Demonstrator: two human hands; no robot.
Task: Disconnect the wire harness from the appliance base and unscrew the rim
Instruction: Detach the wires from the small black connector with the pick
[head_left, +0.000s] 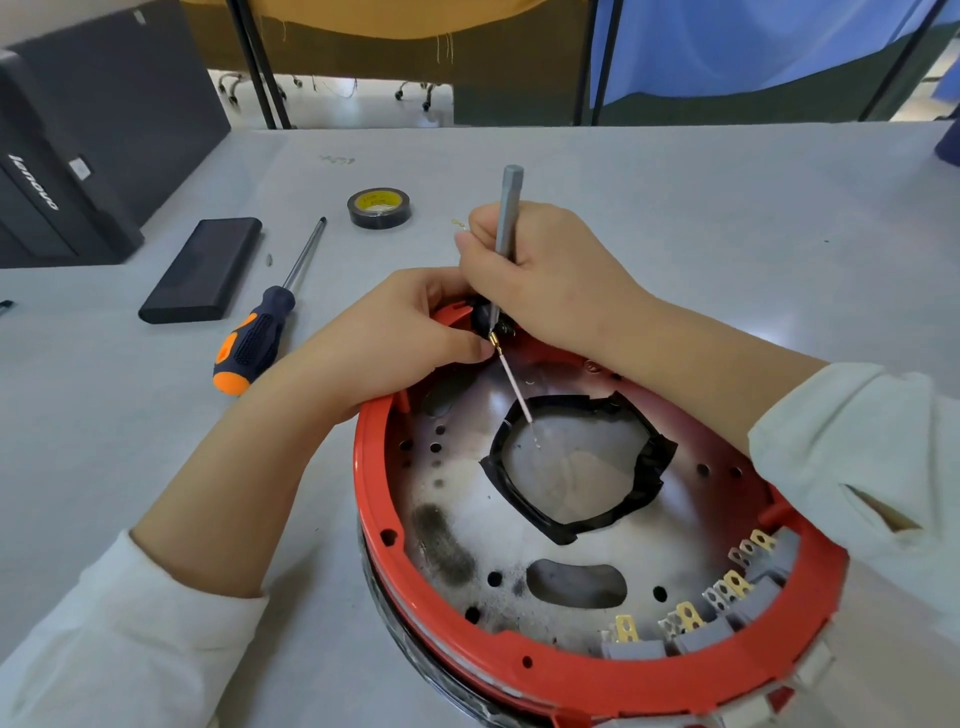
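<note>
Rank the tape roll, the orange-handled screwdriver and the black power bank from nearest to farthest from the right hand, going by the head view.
From the right hand:
1. Tape roll, just up and to its left on the table.
2. Orange-handled screwdriver, farther left, beyond the left hand.
3. Black power bank, farthest left, beside the screwdriver.

"lenovo" on black computer case (78, 171)
</note>
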